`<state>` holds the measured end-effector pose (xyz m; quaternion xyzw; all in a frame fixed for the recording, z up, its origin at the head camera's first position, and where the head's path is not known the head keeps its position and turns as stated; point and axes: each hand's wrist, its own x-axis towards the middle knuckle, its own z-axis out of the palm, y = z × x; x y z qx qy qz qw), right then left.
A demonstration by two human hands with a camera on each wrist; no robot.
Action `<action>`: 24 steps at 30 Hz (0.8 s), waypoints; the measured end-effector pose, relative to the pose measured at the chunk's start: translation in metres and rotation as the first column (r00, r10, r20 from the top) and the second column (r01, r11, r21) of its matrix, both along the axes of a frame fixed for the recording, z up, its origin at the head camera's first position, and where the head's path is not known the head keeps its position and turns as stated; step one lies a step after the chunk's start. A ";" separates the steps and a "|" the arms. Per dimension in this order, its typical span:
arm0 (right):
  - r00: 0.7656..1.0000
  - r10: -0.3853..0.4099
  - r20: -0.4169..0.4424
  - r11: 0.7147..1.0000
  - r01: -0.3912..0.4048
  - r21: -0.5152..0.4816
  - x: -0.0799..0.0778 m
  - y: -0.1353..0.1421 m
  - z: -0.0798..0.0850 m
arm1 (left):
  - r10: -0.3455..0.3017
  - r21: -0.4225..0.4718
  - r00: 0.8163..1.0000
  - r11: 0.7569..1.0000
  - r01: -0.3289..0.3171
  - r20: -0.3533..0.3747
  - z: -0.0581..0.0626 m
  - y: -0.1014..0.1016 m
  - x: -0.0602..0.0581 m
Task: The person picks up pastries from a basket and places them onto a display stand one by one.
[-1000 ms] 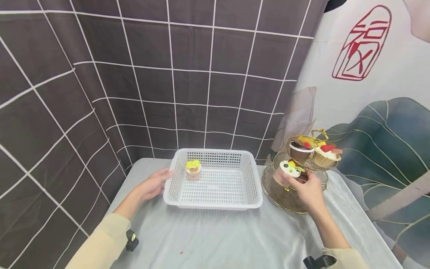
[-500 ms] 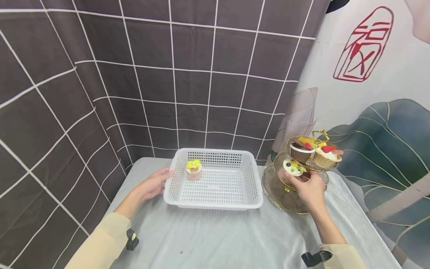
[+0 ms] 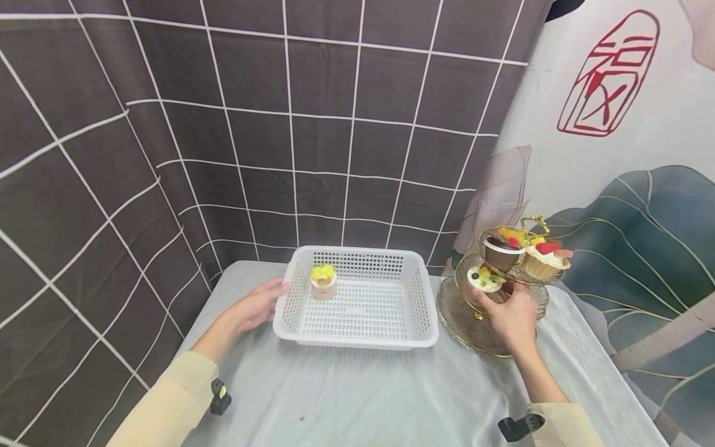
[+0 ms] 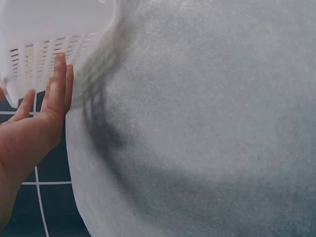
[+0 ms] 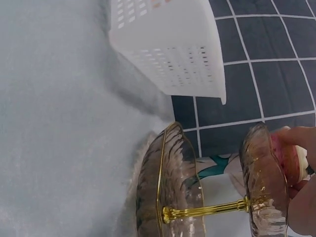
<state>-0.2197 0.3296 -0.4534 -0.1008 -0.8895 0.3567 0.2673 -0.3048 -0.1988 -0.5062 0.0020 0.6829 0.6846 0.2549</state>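
Note:
My right hand [image 3: 512, 316] grips a small dessert cup [image 3: 483, 280] topped with cream and fruit, at the middle tier of the tiered glass cake stand [image 3: 469, 335]. In the right wrist view the cup's pink side [image 5: 285, 155] shows just above a glass plate; whether it touches the plate I cannot tell. With fingers fairly straight, my left hand [image 3: 259, 307] touches the left side of a white perforated plastic basket [image 3: 357, 343]. Inside that basket, near its left end, stands another dessert cup [image 3: 324, 287] with a yellow topping.
On the stand's top tier sit a dark dessert cup [image 3: 501, 253] and a cream tart [image 3: 542, 264], below a gold handle [image 3: 535, 225]. A pale cloth covers the table [image 3: 357, 397]. Behind it hangs a dark gridded curtain [image 3: 318, 143].
The fruit-topped dessert cup in my right hand has moved slightly right and back, further in over the stand's middle tier. My left hand stays at the basket.

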 end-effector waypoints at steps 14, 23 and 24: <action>1.000 -0.004 -0.004 0.997 0.005 0.079 0.007 0.000 0.000 | -0.005 0.008 1.000 1.000 0.005 -0.025 -0.001 0.000 0.002; 1.000 0.001 0.006 0.998 -0.001 0.069 0.017 0.002 0.002 | 0.004 0.006 1.000 1.000 -0.004 -0.017 -0.003 -0.001 0.001; 1.000 0.000 0.009 0.998 -0.001 0.065 0.018 0.003 0.002 | 0.009 0.009 1.000 1.000 -0.009 -0.014 -0.004 -0.001 0.001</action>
